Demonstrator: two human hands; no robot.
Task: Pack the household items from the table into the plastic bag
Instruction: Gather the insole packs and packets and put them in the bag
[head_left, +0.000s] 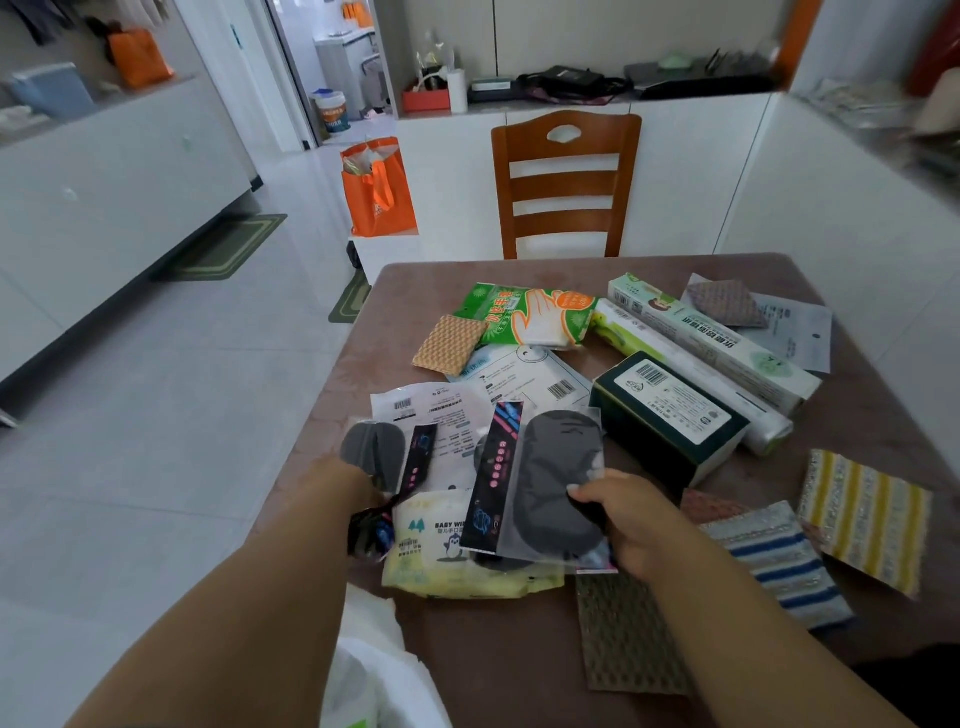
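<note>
Hands both busy at the near edge of the counter (519, 644). My left hand (358, 486) has its fingers curled round a clear packet with a grey eye mask (375, 456) inside, lifted over the paper-backed packets. My right hand (626, 519) pinches a second, bigger eye mask packet (540, 483), thumb on top, fingers under it; packet is tilted up off the pile.

Under both sits a yellow baby wipes pack (447, 556), flat on the counter. White plastic bag (374, 670) hangs below the near counter edge, between my forearms, mouth crumpled; I can't tell how far it is open.

Items on the counter: green glove packet (524, 314) at the far middle, orange woven cloth (449, 344) touching its left corner, dark green box (670, 415) right of centre, two long roll boxes (711, 338) lying diagonally behind it. Striped cloths: blue-and-grey one (779, 561) and yellow one (865, 514) at the right, brown mesh cloth (623, 634) just by my right wrist.

Wooden chair (566, 182) stands at the far side.
</note>
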